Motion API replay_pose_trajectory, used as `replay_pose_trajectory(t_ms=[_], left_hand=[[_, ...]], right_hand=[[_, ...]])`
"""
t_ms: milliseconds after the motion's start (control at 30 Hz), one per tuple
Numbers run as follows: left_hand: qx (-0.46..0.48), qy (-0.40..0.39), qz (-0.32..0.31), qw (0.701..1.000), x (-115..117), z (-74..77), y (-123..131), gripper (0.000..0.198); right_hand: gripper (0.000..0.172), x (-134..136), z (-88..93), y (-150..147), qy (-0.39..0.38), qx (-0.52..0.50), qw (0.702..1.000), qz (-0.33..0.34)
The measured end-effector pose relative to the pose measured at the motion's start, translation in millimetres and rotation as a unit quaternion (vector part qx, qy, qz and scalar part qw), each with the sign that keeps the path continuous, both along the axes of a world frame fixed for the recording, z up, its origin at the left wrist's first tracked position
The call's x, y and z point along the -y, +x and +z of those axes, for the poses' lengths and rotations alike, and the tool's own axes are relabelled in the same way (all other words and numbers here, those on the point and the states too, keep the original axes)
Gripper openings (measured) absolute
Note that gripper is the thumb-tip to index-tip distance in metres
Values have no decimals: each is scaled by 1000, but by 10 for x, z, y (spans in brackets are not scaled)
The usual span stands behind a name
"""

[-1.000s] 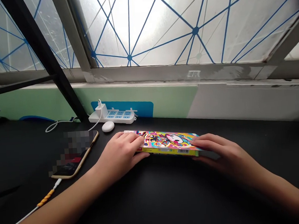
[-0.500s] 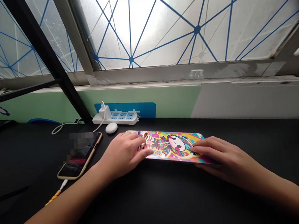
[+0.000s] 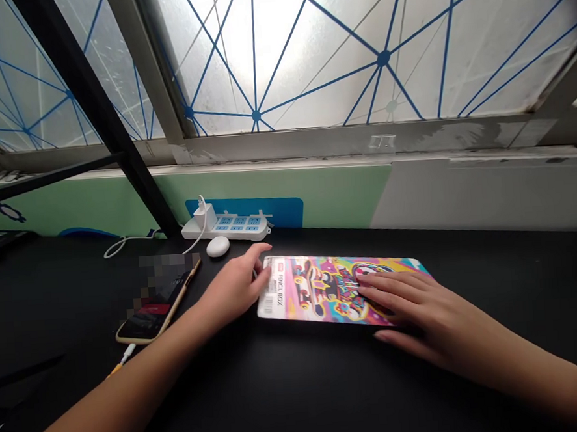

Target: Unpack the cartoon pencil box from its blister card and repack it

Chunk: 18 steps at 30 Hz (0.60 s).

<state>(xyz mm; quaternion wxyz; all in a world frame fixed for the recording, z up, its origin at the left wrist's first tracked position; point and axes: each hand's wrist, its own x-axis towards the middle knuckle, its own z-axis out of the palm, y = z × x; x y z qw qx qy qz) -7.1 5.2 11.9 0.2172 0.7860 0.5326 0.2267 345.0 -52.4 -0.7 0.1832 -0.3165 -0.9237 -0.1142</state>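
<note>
A flat, brightly coloured pencil box [image 3: 317,286] with a cartoon print and a white label at its left end lies on the black desk [image 3: 289,385]. My left hand [image 3: 241,277] is at the box's left end, index finger and thumb apart, the thumb close to the edge; whether it touches is hard to tell. The other fingers are mostly hidden. Over the right half of the box lies my right hand [image 3: 416,306], fingers stretched flat across the print and thumb apart near the front edge. It covers part of the cartoon figure.
Left of my left hand lies a phone [image 3: 160,308] with a cable plugged in. Behind it are a small white rounded case [image 3: 217,247] and a white power strip [image 3: 240,227] with a charger. A black slanted post [image 3: 101,116] rises at left, before the window [image 3: 298,52].
The pencil box has shifted right and slightly nearer. My left hand has moved off its top to the left end, uncovering the label. My right hand now reaches farther over the print.
</note>
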Motion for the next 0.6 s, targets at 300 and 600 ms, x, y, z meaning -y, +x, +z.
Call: replay_pose_trajectory(t_ms=[300,600], left_hand=[[292,-181,-3,939,71,-175,177,77],[347,-173,-4,922,34,-250,164,69]], right_hand=[[67,112,-101,-430,-4,25,1000,-6],[68,-47,-19,-1107,-13,75,997,3]])
